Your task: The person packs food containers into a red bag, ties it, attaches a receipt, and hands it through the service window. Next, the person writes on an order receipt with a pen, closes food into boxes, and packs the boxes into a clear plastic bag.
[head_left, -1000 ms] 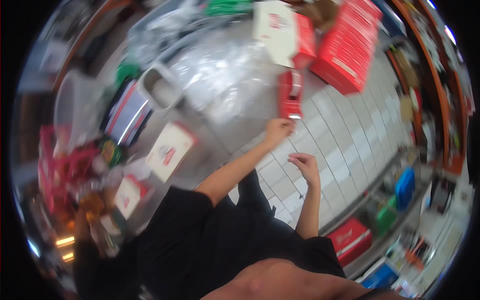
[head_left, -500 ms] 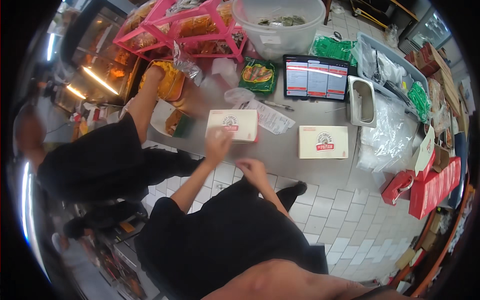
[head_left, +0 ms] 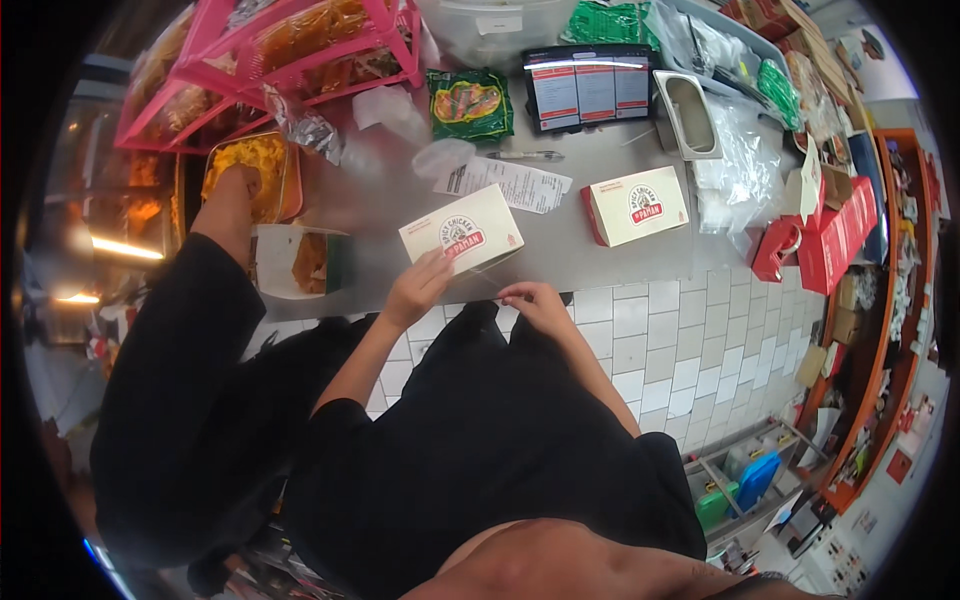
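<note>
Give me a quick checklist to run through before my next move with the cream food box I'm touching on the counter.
1. Left hand on the near cream cardboard food box: ok, fingers at its near edge.
2. Right hand free: ok, holds nothing, at the grey counter edge.
3. Box lid closed: ok, looks shut.
4. Second cream food box apart: ok, gap between.
5. Paper receipt out of the way: not ok, it lies against the box's far side.
6. Co-worker's hand apart: ok, at the orange tray.

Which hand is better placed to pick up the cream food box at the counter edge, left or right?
Left. The left hand already touches the near edge of the cream food box; the right hand sits just beside it, off the box, at the counter edge.
</note>
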Demonstrator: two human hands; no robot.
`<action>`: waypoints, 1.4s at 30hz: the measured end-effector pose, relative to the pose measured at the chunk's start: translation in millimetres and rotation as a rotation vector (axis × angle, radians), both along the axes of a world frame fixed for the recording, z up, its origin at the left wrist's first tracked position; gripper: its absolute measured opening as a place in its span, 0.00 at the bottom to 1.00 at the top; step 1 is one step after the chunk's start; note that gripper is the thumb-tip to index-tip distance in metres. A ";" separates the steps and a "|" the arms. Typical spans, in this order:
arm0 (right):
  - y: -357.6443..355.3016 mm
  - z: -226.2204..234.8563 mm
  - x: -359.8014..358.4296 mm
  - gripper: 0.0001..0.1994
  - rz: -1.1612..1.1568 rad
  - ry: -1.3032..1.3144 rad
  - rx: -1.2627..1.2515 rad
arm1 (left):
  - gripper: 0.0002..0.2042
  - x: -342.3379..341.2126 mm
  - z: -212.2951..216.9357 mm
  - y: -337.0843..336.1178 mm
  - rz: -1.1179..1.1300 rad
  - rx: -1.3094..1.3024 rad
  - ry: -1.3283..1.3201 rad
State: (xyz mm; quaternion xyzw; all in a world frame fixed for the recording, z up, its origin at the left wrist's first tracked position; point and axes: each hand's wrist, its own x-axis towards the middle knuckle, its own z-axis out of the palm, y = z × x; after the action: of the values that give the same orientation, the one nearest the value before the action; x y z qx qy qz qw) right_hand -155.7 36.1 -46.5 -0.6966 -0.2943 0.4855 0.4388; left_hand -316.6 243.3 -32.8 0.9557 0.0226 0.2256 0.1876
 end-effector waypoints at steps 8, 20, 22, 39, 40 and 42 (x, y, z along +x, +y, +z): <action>-7.1 -1.6 -12.5 0.09 -0.043 0.134 -0.039 | 0.13 -5.4 -25.0 -1.0 -0.139 -0.057 0.014; -6.7 -49.3 -31.5 0.09 -0.303 0.202 0.041 | 0.18 99.8 26.5 -4.3 0.138 -0.106 0.682; -12.1 -50.8 -27.6 0.10 -0.341 0.192 0.038 | 0.19 93.4 23.5 -9.3 0.106 -0.046 0.645; -23.3 89.5 30.6 0.29 -0.654 -0.378 -0.029 | 0.24 139.6 57.3 -8.3 -0.247 -1.711 0.827; -44.1 70.0 42.0 0.27 -0.708 -0.478 -0.091 | 0.23 153.5 80.7 -29.5 -0.241 -1.703 0.774; -88.4 51.3 84.1 0.22 -0.756 -0.494 -0.221 | 0.19 190.3 96.4 -59.4 -0.286 -1.238 0.475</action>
State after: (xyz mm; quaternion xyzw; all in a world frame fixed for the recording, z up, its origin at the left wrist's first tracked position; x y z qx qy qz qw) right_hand -71.6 -52.3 4.8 -0.8923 -0.0622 0.1394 0.4247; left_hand -126.3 184.0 63.6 0.6892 0.0617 -0.0720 0.7184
